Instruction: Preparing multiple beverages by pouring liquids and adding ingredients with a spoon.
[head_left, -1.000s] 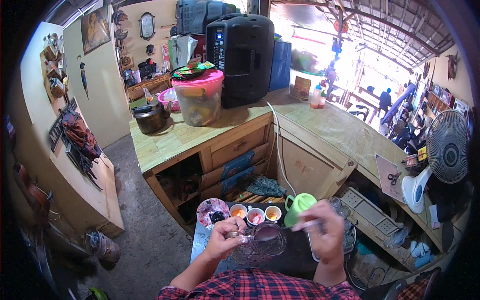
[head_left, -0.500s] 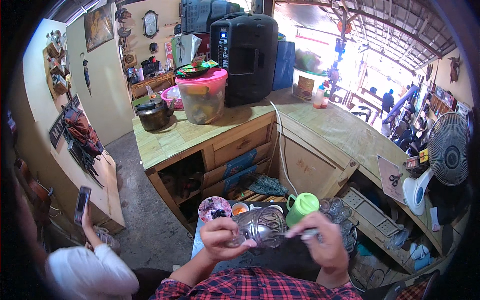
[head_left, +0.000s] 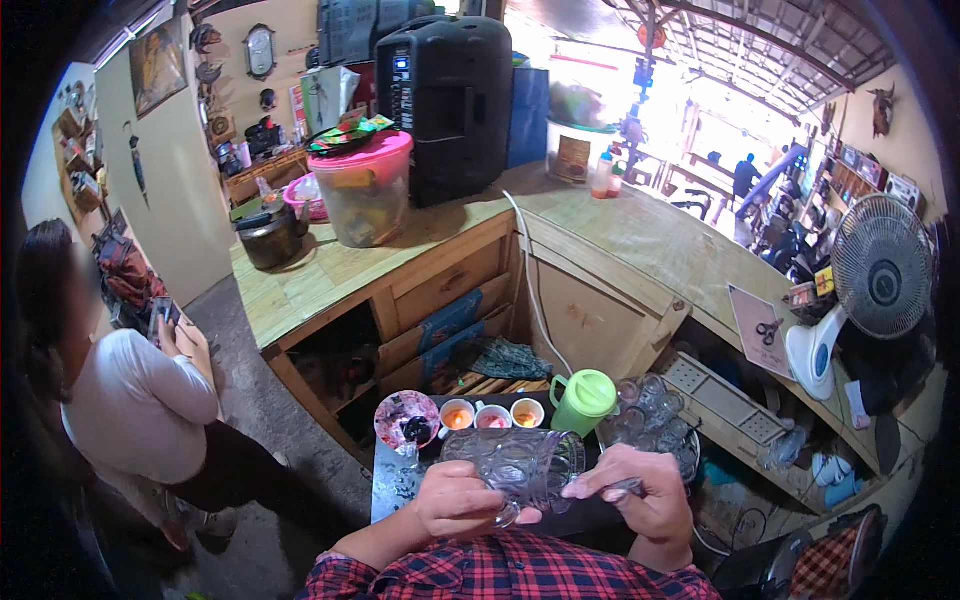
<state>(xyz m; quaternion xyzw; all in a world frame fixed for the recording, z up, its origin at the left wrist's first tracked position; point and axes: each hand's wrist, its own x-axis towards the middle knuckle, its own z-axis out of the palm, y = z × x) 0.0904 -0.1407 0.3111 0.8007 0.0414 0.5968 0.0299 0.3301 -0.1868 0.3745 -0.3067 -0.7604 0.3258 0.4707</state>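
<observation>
My left hand point(head_left: 458, 500) grips a clear patterned glass pitcher point(head_left: 485, 458), held on its side with the mouth toward the right. My right hand point(head_left: 648, 495) is closed around a metal spoon point(head_left: 628, 487) at that mouth; only a short grey part of the spoon shows. Just beyond stand three white cups, the left one point(head_left: 457, 414), the middle one point(head_left: 492, 417) and the right one point(head_left: 527, 411), with orange or pink contents. A pink-stained bowl point(head_left: 384, 420) with something dark inside is left of them. On their right is a lidded green plastic pitcher point(head_left: 583, 402).
Several clear glasses point(head_left: 655, 405) crowd a tray beside the green pitcher. A wooden counter point(head_left: 640, 235) wraps around the work table, bearing a pink-lidded tub point(head_left: 365, 200), a kettle point(head_left: 270, 238), a black speaker point(head_left: 445, 120) and a fan point(head_left: 880, 265). A person point(head_left: 140, 390) stands at left.
The view has turned, bringing the cups and more of the person into sight. The glass pitcher and my hands are slightly lower; the spoon's bowl, visible through the glass before, is not discernible now.
</observation>
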